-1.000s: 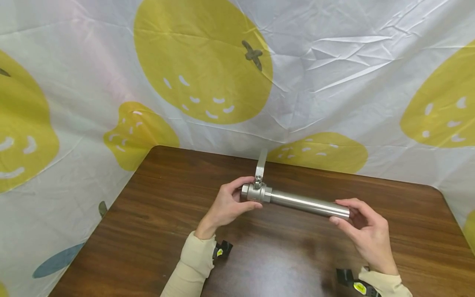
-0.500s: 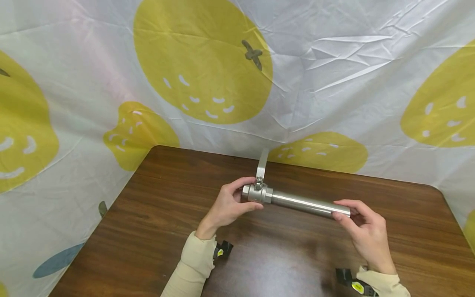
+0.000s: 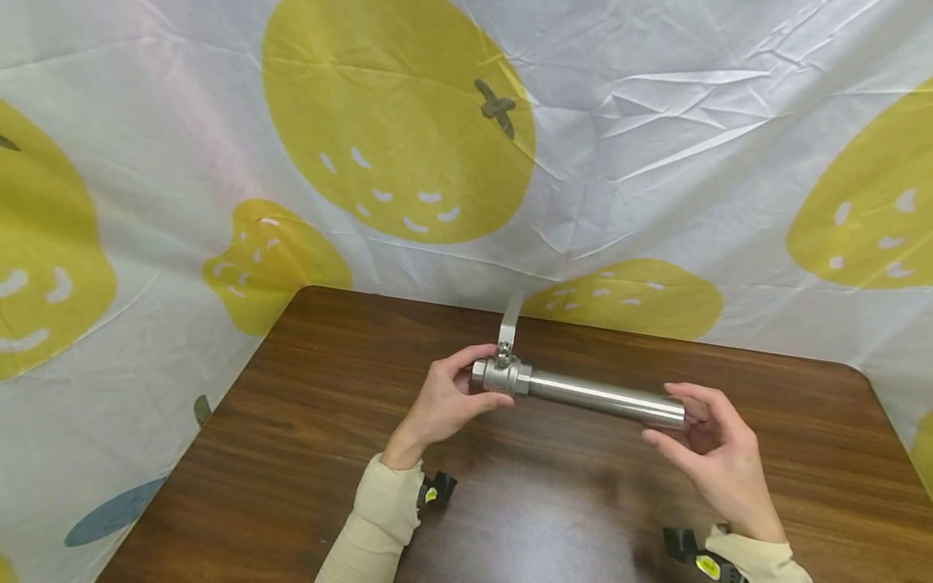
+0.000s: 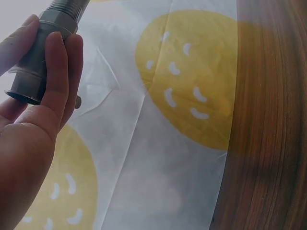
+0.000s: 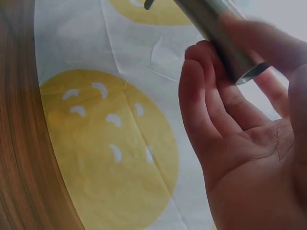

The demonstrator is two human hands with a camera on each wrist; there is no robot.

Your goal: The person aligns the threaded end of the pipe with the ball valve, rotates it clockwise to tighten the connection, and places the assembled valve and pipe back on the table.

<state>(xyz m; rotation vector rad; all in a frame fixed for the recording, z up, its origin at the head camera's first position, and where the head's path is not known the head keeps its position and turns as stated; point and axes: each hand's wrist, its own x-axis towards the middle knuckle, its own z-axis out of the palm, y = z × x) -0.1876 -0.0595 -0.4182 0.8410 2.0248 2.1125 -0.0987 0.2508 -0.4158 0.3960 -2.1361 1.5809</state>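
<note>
My left hand (image 3: 446, 401) grips a steel ball valve (image 3: 500, 376) between thumb and fingers, its flat lever handle (image 3: 510, 320) pointing toward the back. A smooth metal pipe (image 3: 605, 397) extends rightward from the valve's hex end. In the left wrist view, screw threads (image 4: 70, 6) show where the pipe meets the valve. Around the pipe's free right end, my right hand (image 3: 729, 461) is spread, thumb below and index finger above, both slightly off the metal. Other fingers (image 5: 211, 86) lie close beside the pipe's open end in the right wrist view.
Beneath both hands is a dark brown wooden table (image 3: 306, 405). A white cloth with yellow fruit prints (image 3: 401, 121) hangs behind it and along its left side. Black wrist straps (image 3: 437, 489) sit at both cuffs.
My right thumb and index finger, on the pipe's end half a second ago, have now spread off it. The valve and pipe have shifted slightly left, still in my left hand.
</note>
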